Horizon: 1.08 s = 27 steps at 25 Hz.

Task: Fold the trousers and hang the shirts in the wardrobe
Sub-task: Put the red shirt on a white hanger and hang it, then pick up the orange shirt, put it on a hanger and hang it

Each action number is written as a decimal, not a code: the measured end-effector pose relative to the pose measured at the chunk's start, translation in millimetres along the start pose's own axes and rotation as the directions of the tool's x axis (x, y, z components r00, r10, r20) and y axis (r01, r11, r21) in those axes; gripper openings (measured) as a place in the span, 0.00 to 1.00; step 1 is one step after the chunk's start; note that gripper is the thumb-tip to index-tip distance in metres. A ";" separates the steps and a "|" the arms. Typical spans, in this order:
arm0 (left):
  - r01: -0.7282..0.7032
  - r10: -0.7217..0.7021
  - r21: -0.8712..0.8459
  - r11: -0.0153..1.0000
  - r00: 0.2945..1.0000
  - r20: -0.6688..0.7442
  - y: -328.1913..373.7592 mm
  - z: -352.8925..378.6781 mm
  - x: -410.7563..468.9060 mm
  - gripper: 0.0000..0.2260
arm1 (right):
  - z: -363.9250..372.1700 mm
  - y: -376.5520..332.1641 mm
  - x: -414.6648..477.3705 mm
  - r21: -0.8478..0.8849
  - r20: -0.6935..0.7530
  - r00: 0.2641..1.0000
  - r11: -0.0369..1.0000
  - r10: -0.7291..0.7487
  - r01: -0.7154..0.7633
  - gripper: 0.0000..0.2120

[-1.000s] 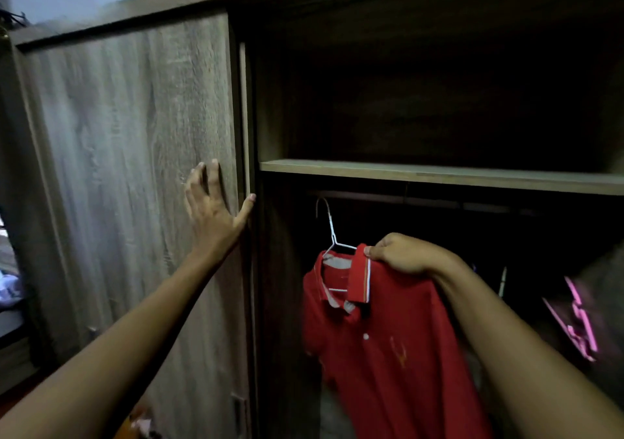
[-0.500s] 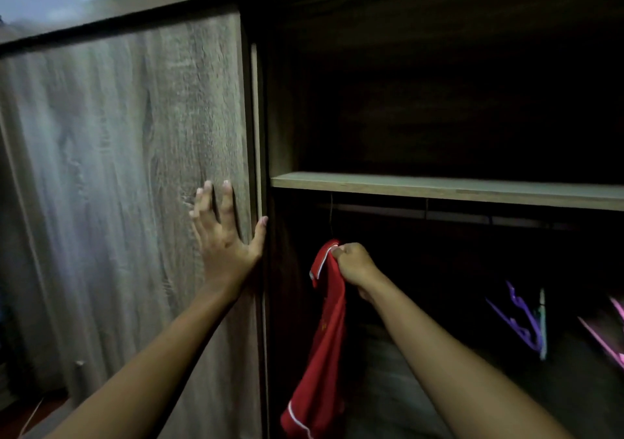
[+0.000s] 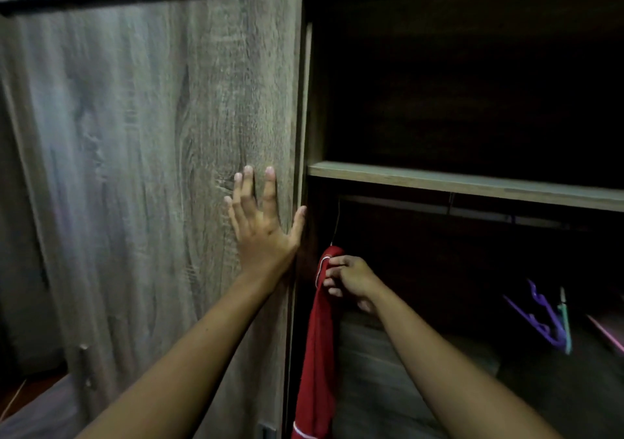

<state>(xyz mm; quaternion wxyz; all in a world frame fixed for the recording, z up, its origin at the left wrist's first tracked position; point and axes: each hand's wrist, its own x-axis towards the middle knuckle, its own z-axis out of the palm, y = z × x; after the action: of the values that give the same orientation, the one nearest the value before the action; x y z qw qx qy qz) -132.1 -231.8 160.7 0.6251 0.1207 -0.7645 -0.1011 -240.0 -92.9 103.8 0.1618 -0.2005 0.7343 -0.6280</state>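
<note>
A red polo shirt [image 3: 317, 347] hangs edge-on from a thin wire hanger [image 3: 336, 222] hooked over the wardrobe rail [image 3: 472, 209], at the rail's far left end. My right hand [image 3: 351, 280] is at the shirt's collar, fingers loosely curled and touching the cloth. My left hand [image 3: 260, 222] lies flat with spread fingers on the wooden sliding door [image 3: 162, 155], thumb at the door's right edge. No trousers are in view.
A wooden shelf [image 3: 472, 183] runs across the wardrobe above the rail; the space above it is dark. Purple [image 3: 540, 317], pale green [image 3: 564, 317] and pink [image 3: 607, 337] bare hangers hang further right on the rail. The wardrobe's wooden floor [image 3: 378, 388] shows below.
The shirt went from facing me in my right hand to hanging edge-on on the rail. My right fingers have loosened at the collar. My left hand stayed on the door.
</note>
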 end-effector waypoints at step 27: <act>0.500 -0.863 0.712 0.493 0.386 0.327 -417.4 -274.6 -362.0 0.23 | 479.7 211.5 -20.0 -0.781 0.380 0.904 0.592 0.197 0.199 0.19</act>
<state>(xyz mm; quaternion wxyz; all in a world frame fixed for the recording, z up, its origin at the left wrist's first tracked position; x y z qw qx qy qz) 229.8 -517.1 -249.6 0.1527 0.5523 -0.7967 -0.1923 -7.1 -466.5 -181.5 0.2103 -0.3847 0.8830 -0.1675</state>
